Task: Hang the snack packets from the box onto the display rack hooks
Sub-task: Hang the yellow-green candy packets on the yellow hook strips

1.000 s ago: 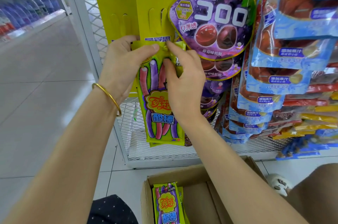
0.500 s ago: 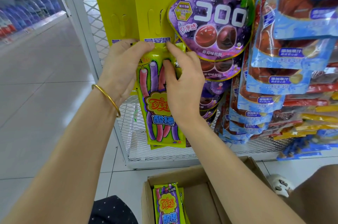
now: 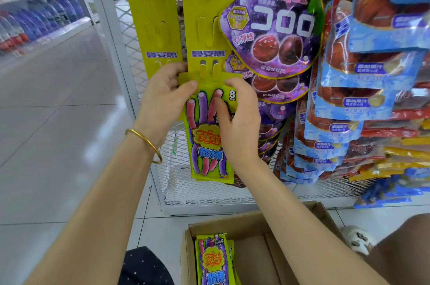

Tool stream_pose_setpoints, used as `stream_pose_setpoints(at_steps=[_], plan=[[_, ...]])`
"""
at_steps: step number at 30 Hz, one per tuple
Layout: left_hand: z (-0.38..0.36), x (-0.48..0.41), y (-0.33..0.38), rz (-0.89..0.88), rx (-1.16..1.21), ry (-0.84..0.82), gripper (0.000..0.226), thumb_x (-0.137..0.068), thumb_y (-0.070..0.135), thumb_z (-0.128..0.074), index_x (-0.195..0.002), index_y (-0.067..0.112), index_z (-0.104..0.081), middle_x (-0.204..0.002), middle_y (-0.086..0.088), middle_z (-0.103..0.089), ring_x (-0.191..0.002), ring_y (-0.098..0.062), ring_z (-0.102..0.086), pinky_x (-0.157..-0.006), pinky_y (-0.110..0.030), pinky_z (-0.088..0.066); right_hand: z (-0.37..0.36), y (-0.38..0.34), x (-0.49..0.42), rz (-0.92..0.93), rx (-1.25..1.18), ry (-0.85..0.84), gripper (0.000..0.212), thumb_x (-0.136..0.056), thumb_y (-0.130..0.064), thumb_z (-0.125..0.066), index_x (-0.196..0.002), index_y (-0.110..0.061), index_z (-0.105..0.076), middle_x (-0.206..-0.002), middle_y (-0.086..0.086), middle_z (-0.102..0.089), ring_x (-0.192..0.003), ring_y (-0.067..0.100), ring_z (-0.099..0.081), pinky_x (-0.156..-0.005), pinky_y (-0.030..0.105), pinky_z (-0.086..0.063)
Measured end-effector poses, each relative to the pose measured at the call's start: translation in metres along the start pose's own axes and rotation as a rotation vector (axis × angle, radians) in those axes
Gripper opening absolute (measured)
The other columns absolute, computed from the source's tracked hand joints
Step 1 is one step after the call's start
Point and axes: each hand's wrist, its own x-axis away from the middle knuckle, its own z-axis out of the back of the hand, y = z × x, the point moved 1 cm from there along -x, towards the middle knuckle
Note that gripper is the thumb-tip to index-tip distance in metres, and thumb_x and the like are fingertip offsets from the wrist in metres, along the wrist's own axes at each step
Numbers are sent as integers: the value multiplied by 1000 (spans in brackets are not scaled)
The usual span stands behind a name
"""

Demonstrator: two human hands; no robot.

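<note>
A green snack packet (image 3: 208, 143) with pink and purple sticks hangs upright against a yellow hanging strip (image 3: 206, 17) on the wire rack. Its top edge sits at the strip's lowest pair of tabs (image 3: 209, 68). My left hand (image 3: 166, 96) pinches the packet's top left corner. My right hand (image 3: 236, 117) pinches its upper right edge, thumb on the front. Below, a cardboard box (image 3: 260, 222) on the floor holds more of the same packets (image 3: 213, 261).
A second yellow strip (image 3: 152, 17) hangs to the left. Purple grape gummy bags (image 3: 272, 22) and blue and red snack bags (image 3: 372, 75) crowd the rack to the right. The white mesh rack base (image 3: 209, 191) stands behind the box. An aisle with drink shelves (image 3: 35, 12) lies left.
Both hands and the packet have dropped a little along the strip. The strip's lowest tabs, covered before, now show above the packet's top edge.
</note>
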Motion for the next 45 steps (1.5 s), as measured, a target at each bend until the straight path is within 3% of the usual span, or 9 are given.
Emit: stream_pose_setpoints(at_steps=[7, 11, 18, 22, 28, 34, 38, 42, 45], plan=[[4, 48, -33, -19, -282, 229, 52, -83, 7, -65, -128, 12, -41, -115, -1, -50, -103, -8, -52, -87, -22, -48, 19, 26, 39, 18, 144, -33, 16, -87, -11, -61, -99, -5, -52, -99, 5, -45, -74, 10, -45, -58, 28, -43], [-9, 95, -75, 34, -494, 163, 40, -78, 11, -70, -108, 17, -45, -108, -3, -47, -89, -8, -48, -77, -16, -44, 40, 64, 94, -95, 262, -150, 18, -87, -10, -60, -101, -8, -51, -101, 3, -47, -71, 20, -56, -54, 36, -47], [-24, 148, -141, 248, -703, -327, 35, -81, 19, -66, -113, 14, -51, -115, -5, -48, -88, -15, -53, -74, -16, -38, 36, 163, 234, -831, 407, -1001, 38, -91, -32, -55, -119, -7, -50, -110, 12, -61, -92, 29, -62, -82, 47, -50], [-19, 150, -152, 320, -736, -397, 35, -83, 22, -66, -114, 12, -52, -116, -7, -50, -91, -22, -58, -67, -14, -41, 25, 187, 296, -1046, 462, -1186, 39, -92, -31, -55, -116, -1, -55, -114, 12, -62, -92, 26, -59, -86, 40, -47], [-19, 147, -157, 354, -750, -430, 31, -84, 18, -64, -113, 13, -54, -117, -8, -50, -90, -22, -60, -83, -26, -45, 15, 199, 321, -1159, 538, -1077, 26, -86, -29, -64, -93, -6, -56, -101, 13, -61, -98, 29, -60, -72, 29, -43], [-28, 143, -151, 349, -740, -443, 29, -84, 15, -61, -112, 16, -54, -116, -5, -49, -92, -19, -60, -83, -24, -44, 11, 203, 319, -1224, 571, -1028, 29, -85, -31, -66, -84, -9, -47, -92, 9, -53, -82, 23, -53, -67, 29, -39], [-29, 142, -147, 358, -722, -435, 29, -85, 13, -60, -113, 14, -54, -116, -5, -48, -96, -21, -60, -86, -24, -44, 12, 200, 316, -1226, 585, -972, 29, -86, -33, -63, -98, -9, -55, -101, 9, -59, -95, 25, -59, -70, 29, -41], [-26, 142, -148, 361, -712, -422, 28, -85, 12, -60, -112, 13, -55, -117, -7, -50, -98, -21, -58, -79, -19, -41, 5, 199, 317, -1283, 519, -968, 36, -84, -36, -65, -67, -17, -41, -87, 6, -55, -77, 22, -54, -64, 28, -40], [-23, 143, -149, 373, -707, -420, 27, -85, 13, -60, -112, 13, -55, -117, -7, -51, -97, -21, -58, -78, -19, -41, 2, 201, 319, -1363, 473, -928, 34, -82, -35, -69, -71, -14, -45, -86, 7, -55, -75, 22, -53, -65, 29, -43]])
